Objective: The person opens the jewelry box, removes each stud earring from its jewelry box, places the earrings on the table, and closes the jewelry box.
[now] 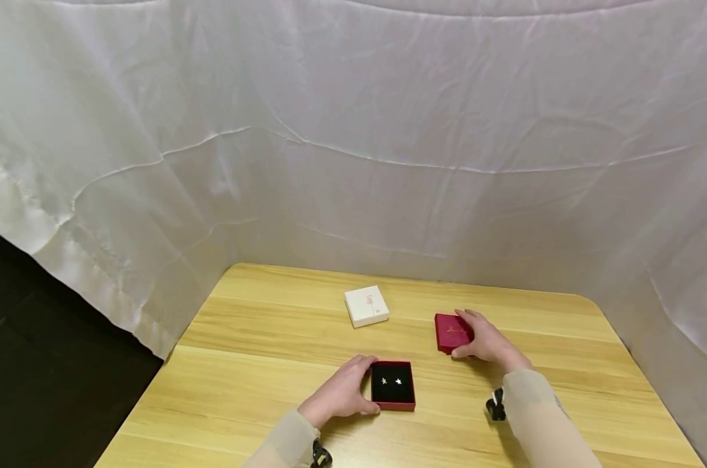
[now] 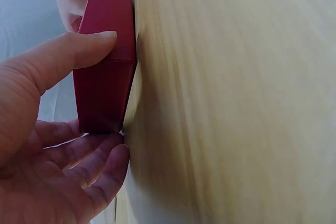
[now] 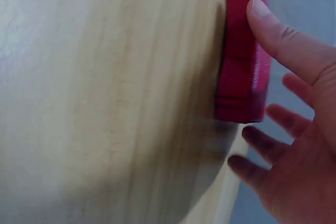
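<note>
My left hand (image 1: 346,389) holds an uncovered red jewellery box (image 1: 396,406) on the table, the thumb along its near wall and the fingers round its left end. On the black pad (image 1: 391,393) inside lie two small star-shaped earrings (image 1: 398,381), side by side. Further right, my right hand (image 1: 488,341) spans a red box lid (image 1: 447,328) with gold lettering on top. In the right wrist view its thumb (image 3: 273,24) lies against the lid (image 3: 239,51), while the other fingers are spread loosely beside and above it.
A white box (image 1: 367,307) with pink lettering stands further back, between the two red pieces. Pale curtains (image 1: 388,195) hang round the wooden table (image 1: 260,325) at the back and sides. A dark area (image 1: 49,357) lies beyond its left edge.
</note>
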A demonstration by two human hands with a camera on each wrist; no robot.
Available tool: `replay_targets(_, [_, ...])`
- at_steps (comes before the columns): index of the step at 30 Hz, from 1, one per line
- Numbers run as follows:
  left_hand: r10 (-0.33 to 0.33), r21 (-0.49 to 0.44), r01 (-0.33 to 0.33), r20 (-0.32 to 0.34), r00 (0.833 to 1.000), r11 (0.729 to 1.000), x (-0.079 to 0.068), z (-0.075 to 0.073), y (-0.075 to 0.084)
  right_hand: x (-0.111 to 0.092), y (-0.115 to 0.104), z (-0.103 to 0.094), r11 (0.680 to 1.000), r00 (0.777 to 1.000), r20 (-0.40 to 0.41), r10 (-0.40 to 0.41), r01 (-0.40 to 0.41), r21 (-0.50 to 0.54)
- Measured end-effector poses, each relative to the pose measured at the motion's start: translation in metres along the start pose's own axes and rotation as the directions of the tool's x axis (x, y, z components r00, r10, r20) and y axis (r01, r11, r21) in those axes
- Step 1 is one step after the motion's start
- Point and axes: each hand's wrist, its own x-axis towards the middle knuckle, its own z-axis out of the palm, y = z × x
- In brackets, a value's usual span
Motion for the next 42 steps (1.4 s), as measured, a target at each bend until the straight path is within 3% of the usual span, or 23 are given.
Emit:
replay_targets(11, [-0.009,-0.007,0.009,-0.007,1.0,1.0,-0.002,0.0,-0.001,-0.018,-0.035,-0.003,0.997,0.995,-0.082,-0.06,0.063,0.042])
replay_targets(22, [-0.002,-0.008,0.002,-0.012,1.0,1.0,-0.001,0.001,-0.001,-0.039,-0.071,0.03,0.978,0.986,-0.075,-0.149,0.158,0.137])
replay_targets(29, [0.004,-0.011,-0.005,-0.017,1.0,1.0,-0.001,0.001,-0.001,-0.045,-0.086,0.051,0.965,0.982,-0.019,-0.189,0.19,0.179])
replay_targets(35, [0.014,-0.019,-0.014,-0.014,1.0,1.0,0.0,0.002,-0.001,-0.045,-0.092,0.067,0.97,0.977,-0.016,-0.213,0.213,0.119])
replay_targets(42, [0.024,-0.021,-0.025,-0.013,1.0,0.999,0.0,0.002,-0.002,-0.045,-0.098,0.077,0.98,0.984,-0.023,-0.174,0.176,0.094])
